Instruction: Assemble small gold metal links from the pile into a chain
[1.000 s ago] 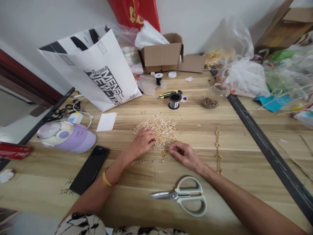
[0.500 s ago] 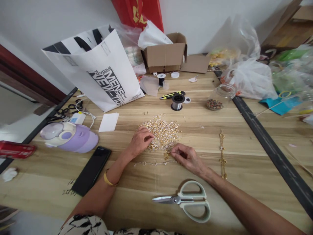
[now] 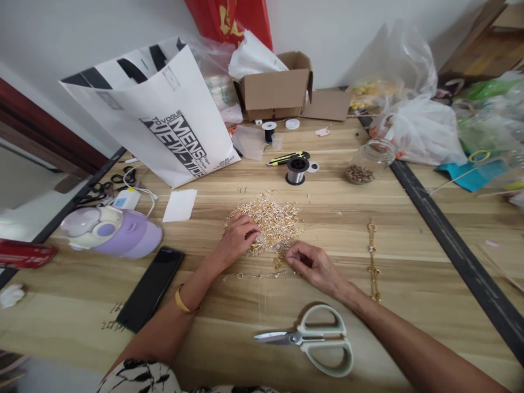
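A heap of small gold and silver jewellery pieces lies mid-table. At its left edge rests my left hand, fingers curled and closed among the pieces; what they pinch is hidden. My right hand is closed in a pinch at the heap's lower right, its fingertips by a small gold cluster; anything between them is too small to name. Just below the heap a silver chain stretches sideways, its right end near my right hand. Farther right lies a gold chain with charms.
Scissors lie slightly open near the front. A wire spool, utility knife and glass jar of beads stand behind the heap. At left are a phone, purple bottle and white paper bag.
My left hand has shifted slightly within the heap, and some pieces have spread at its left edge. My right hand stays in nearly the same place. The view has tilted a little.
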Available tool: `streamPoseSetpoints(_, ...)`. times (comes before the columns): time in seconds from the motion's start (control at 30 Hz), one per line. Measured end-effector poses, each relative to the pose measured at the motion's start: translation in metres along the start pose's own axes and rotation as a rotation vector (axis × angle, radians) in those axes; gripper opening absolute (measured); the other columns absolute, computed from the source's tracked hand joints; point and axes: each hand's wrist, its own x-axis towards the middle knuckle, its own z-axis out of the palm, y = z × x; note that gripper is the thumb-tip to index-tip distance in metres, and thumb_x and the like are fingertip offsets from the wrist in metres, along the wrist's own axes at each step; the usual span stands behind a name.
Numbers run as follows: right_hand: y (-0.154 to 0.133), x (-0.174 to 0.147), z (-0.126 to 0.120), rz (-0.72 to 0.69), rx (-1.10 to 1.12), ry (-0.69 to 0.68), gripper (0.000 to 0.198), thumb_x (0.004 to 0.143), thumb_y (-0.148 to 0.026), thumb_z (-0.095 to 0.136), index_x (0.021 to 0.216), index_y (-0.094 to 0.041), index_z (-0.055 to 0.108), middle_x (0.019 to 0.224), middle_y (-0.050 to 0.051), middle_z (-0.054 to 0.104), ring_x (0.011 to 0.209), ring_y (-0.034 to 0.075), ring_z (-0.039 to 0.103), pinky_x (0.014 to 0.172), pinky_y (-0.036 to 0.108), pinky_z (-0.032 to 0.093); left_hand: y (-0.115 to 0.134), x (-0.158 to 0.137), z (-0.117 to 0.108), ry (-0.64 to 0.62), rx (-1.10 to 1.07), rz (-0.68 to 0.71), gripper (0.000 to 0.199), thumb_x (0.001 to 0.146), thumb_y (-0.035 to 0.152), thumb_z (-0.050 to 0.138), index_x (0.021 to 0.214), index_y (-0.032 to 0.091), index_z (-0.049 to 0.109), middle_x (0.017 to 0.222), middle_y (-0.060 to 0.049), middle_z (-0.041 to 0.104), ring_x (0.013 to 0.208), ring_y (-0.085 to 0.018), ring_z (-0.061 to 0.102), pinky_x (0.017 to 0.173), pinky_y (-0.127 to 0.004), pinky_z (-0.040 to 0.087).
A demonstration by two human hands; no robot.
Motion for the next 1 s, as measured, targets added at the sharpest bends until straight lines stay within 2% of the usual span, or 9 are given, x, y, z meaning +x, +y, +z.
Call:
streamPoseSetpoints(0.13, 0.002, 0.000, 0.001, 0.010, 0.008, -0.002, 0.015, 0.088, -0.028, 0.053, 0.080, -0.016, 0.057, 0.068, 0.000, 0.052, 0.059, 0.011, 0.044, 0.052, 0.023, 0.034, 0.003, 0.000, 0.001, 0.030, -0.009, 0.013, 0.011, 0.085, 0.019, 0.058, 0.076, 0.017, 0.065, 0.080, -0.004, 0.062, 0.087, -0.018, 0.051, 0.084, -0.036, 0.042)
streamPoseSetpoints(0.37, 0.000, 0.000, 0.000, -0.013, 0.007, 0.005, 0.016, 0.088, -0.029, 0.054, 0.078, -0.017, 0.057, 0.068, 0.000, 0.050, 0.060, 0.011, 0.044, 0.052, 0.023, 0.034, 0.013, 0.001, 0.000, -0.065, 0.017, 0.006, 0.013, 0.086, 0.022, 0.057, 0.080, 0.017, 0.067, 0.081, -0.005, 0.060, 0.091, -0.020, 0.049, 0.087, -0.039, 0.042)
streamPoseSetpoints(0.6, -0.003, 0.000, -0.001, -0.017, -0.006, 0.000, 0.016, 0.089, -0.029, 0.053, 0.079, -0.017, 0.056, 0.067, 0.000, 0.050, 0.060, 0.011, 0.044, 0.052, 0.023, 0.034, 0.009, 0.000, 0.003, -0.062, -0.031, 0.035, 0.016, 0.087, 0.015, 0.053, 0.091, 0.018, 0.068, 0.084, -0.005, 0.063, 0.093, -0.020, 0.050, 0.086, -0.038, 0.043)
streamPoseSetpoints(0.8, -0.001, 0.000, 0.000, -0.018, -0.004, -0.003, 0.014, 0.088, -0.027, 0.053, 0.079, -0.016, 0.056, 0.067, -0.001, 0.050, 0.060, 0.011, 0.044, 0.053, 0.023, 0.033, 0.004, 0.000, -0.001, -0.010, -0.073, 0.026, 0.008, 0.083, 0.019, 0.061, 0.078, 0.017, 0.067, 0.081, -0.005, 0.063, 0.091, -0.020, 0.053, 0.085, -0.036, 0.044)
streamPoseSetpoints(0.9, -0.001, 0.001, 0.000, -0.019, -0.008, 0.000, 0.015, 0.088, -0.027, 0.053, 0.079, -0.016, 0.056, 0.068, 0.000, 0.051, 0.060, 0.011, 0.045, 0.053, 0.023, 0.034, 0.004, 0.001, -0.008, -0.087, -0.062, 0.035, 0.007, 0.079, 0.022, 0.065, 0.073, 0.018, 0.066, 0.076, -0.004, 0.062, 0.092, -0.020, 0.052, 0.086, -0.036, 0.043)
streamPoseSetpoints(1.0, -0.002, 0.001, 0.000, -0.024, -0.015, -0.002, 0.015, 0.088, -0.027, 0.053, 0.079, -0.016, 0.057, 0.069, 0.000, 0.052, 0.061, 0.012, 0.045, 0.054, 0.023, 0.034, 0.004, 0.003, -0.016, -0.203, -0.047, 0.052, 0.006, 0.076, 0.024, 0.069, 0.077, 0.019, 0.068, 0.081, -0.004, 0.063, 0.097, -0.022, 0.052, 0.088, -0.036, 0.042)
